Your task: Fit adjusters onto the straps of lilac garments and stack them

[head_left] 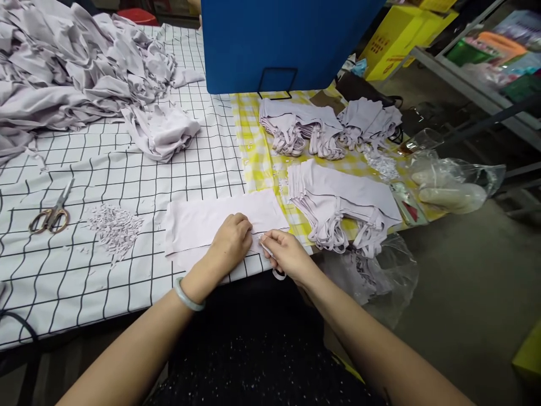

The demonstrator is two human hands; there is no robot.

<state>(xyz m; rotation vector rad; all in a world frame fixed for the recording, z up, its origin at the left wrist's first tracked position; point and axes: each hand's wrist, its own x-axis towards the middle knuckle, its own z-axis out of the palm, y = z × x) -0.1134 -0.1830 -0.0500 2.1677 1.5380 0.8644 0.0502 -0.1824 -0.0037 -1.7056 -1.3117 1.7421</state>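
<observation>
A pale lilac fabric piece (200,217) lies flat near the table's front edge, with a seam line running along it. My left hand (232,237) is closed at its near edge, fingers curled down and the fingertips partly hidden. Just to the right, my right hand (289,254) pinches a narrow fabric strap by that same edge. A small pale loop (279,275) hangs below the right fingers. Beside my right hand, a stack of matching fabric pieces (359,189) with looped straps lies on the yellow checked cloth (262,169).
Scissors (51,217) and a heap of small fabric snippets (116,228) lie at left. Behind them rises a large fabric pile (84,73). A blue panel (279,45) stands at the back. A second stack (304,124) and plastic bags (456,186) are at right.
</observation>
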